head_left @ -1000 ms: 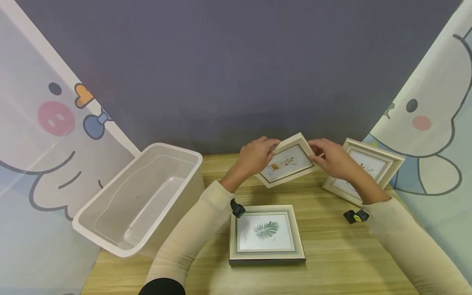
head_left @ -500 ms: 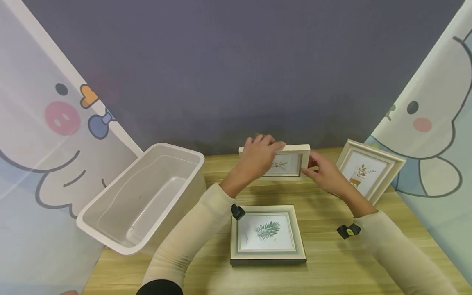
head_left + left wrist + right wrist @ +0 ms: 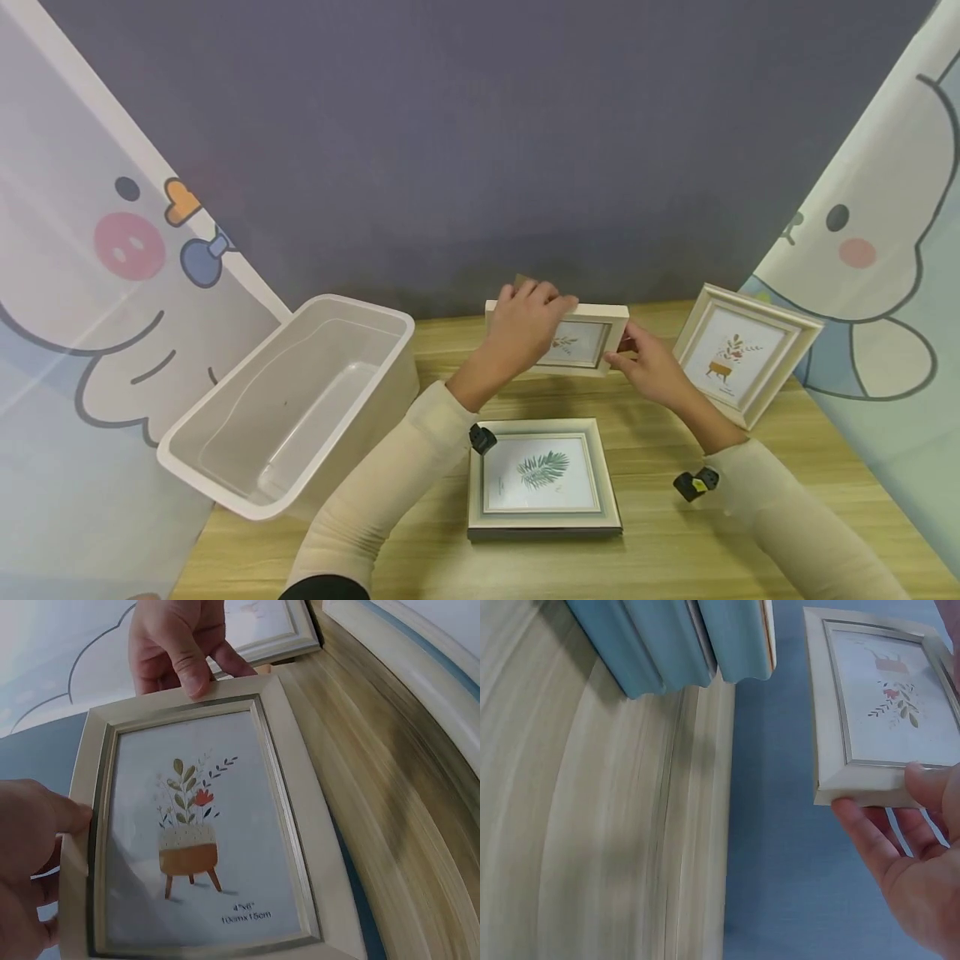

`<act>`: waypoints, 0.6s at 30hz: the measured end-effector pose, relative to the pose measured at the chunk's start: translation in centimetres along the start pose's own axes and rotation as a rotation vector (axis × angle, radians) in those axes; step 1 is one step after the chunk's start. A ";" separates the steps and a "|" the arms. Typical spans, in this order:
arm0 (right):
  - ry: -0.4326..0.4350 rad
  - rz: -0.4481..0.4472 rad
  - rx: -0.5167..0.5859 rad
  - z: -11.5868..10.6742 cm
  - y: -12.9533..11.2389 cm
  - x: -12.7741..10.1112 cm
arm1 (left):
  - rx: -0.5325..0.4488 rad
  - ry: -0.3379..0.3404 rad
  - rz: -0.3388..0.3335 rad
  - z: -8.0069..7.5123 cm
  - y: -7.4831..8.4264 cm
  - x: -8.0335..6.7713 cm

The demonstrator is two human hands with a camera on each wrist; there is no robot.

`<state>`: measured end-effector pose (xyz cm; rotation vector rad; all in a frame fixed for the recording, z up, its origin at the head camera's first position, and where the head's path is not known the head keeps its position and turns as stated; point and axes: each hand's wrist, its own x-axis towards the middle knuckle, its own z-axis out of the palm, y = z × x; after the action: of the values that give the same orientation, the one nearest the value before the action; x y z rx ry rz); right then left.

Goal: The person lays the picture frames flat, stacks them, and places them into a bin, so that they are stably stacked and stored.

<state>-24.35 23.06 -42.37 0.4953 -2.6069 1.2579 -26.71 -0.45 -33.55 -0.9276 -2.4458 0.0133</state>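
Cream-coloured wood frames the potted-plant picture frame [image 3: 577, 340] standing near the far edge of the surface [image 3: 660, 533]. Both hands grip it: the left hand [image 3: 525, 329] curls over its top left corner, hiding much of the print, while the right hand [image 3: 645, 362] pinches its right side. Whether its lower edge touches the surface is hard to tell.

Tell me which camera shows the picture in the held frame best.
The left wrist view: the held frame fills it, showing a potted plant print and size lettering. In the head view the frame is small and partly covered by the left hand. The right wrist view shows the frame at an angle, cut off.
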 end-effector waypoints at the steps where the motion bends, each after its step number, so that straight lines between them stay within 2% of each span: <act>1: 0.004 0.010 -0.001 -0.1 0.0 -0.1 | -0.014 0.025 -0.010 0.1 -0.1 0.0; 4: 0.007 0.044 -0.002 -0.5 -0.1 -0.2 | -0.042 0.088 -0.042 0.3 -0.5 -0.2; 6: 0.006 0.062 -0.006 -0.8 -0.1 -0.3 | -0.066 0.092 -0.069 0.3 -1.0 -0.4; 13: 0.002 0.060 -0.011 -1.5 0.0 -0.7 | -0.198 -0.007 -0.143 0.0 -2.7 -0.9; 15: -0.005 0.061 -0.002 -1.6 0.0 -0.7 | -0.293 -0.042 -0.174 -0.1 -3.3 -1.0; 18: -0.020 0.076 0.006 -1.9 0.2 -0.8 | -0.519 -0.094 -0.238 -0.1 -4.5 -1.4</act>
<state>-23.58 24.84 -41.65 0.4154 -2.6631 1.2909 -28.54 -4.73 -33.25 -0.8424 -2.6853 -0.7040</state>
